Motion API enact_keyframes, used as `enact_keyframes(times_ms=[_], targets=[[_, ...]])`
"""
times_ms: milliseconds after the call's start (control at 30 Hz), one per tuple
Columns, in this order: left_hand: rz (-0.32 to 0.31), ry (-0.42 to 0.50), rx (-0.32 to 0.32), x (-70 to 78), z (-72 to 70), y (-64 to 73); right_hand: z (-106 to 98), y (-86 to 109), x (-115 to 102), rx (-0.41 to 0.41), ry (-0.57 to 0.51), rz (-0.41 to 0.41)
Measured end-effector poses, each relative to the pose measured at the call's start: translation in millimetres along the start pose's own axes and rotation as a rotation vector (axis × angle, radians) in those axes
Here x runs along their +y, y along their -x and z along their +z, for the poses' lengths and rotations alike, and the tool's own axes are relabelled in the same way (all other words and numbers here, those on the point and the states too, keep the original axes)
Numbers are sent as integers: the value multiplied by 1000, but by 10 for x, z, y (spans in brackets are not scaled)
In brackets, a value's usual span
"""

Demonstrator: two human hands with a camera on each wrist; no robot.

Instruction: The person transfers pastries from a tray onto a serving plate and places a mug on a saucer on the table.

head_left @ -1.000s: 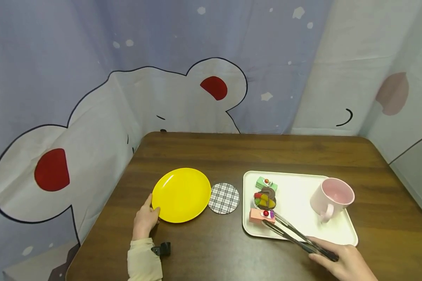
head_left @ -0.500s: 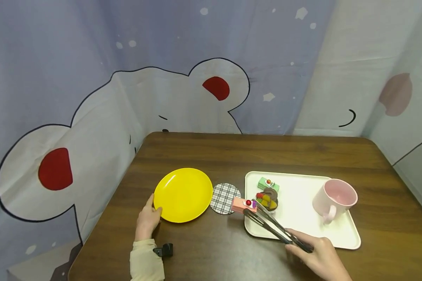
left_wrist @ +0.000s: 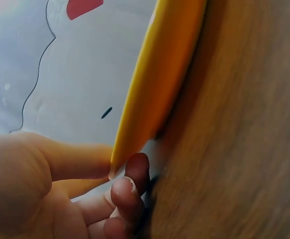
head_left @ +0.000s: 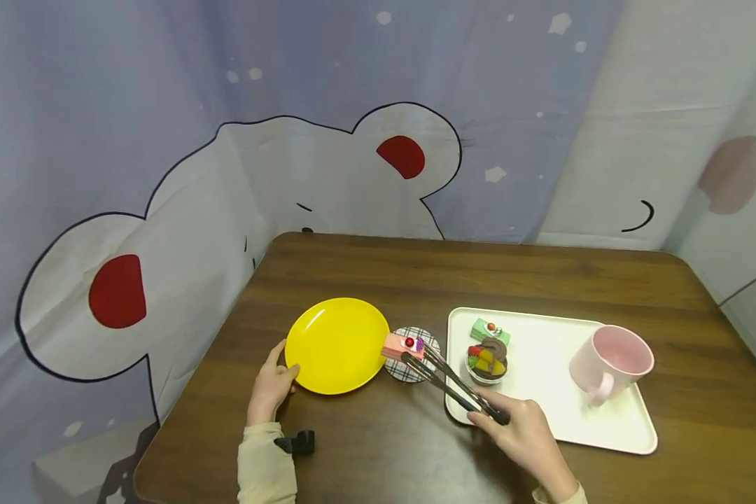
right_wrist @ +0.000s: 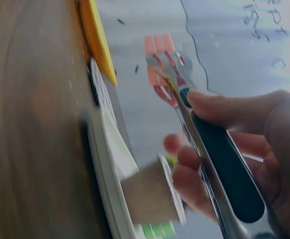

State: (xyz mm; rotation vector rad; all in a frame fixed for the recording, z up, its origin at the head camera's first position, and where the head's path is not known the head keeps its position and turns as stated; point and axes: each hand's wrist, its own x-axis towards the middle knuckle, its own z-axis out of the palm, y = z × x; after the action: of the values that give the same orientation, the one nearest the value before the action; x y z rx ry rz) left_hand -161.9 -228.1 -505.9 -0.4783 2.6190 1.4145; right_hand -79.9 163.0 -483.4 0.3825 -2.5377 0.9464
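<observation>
My left hand (head_left: 272,385) pinches the near-left rim of a yellow plate (head_left: 337,346) on the table; in the left wrist view the thumb (left_wrist: 82,160) is on the rim and the curled fingers are beneath it. My right hand (head_left: 521,430) grips metal tongs (right_wrist: 229,174) with dark handle grips. Between the tongs' tips is a pink cake slice (head_left: 400,346) topped with a red berry. It hangs over the checked round coaster (head_left: 399,370), close to the plate's right edge.
A cream tray (head_left: 542,350) at the right carries a green cake slice (head_left: 488,330), a fruit-and-chocolate dessert cup (head_left: 486,362) and a pink mug (head_left: 611,360). A patterned curtain (head_left: 327,168) hangs behind the wooden table (head_left: 365,448).
The right hand has lifted the pink cake slice off the tray with the tongs and carried it left, to above the coaster. The left hand keeps its hold on the plate.
</observation>
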Motion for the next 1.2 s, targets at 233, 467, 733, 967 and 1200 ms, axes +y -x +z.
enact_keyframes(times_ms=[233,467,733,967,1200], targets=[[0,131,-3,-37,1,-30,278,-176,-164,-48,-18,17],[3,165,14,-49,11,-30,514,-318,-294,-120,-52,48],[-4,191,35,-42,12,-20,768,-432,-423,-161,-23,-9],[-11,187,42,-52,28,-30,843,-485,-499,-239,29,-21],[-14,184,54,-63,22,-18,762,-462,-539,-257,95,-26]])
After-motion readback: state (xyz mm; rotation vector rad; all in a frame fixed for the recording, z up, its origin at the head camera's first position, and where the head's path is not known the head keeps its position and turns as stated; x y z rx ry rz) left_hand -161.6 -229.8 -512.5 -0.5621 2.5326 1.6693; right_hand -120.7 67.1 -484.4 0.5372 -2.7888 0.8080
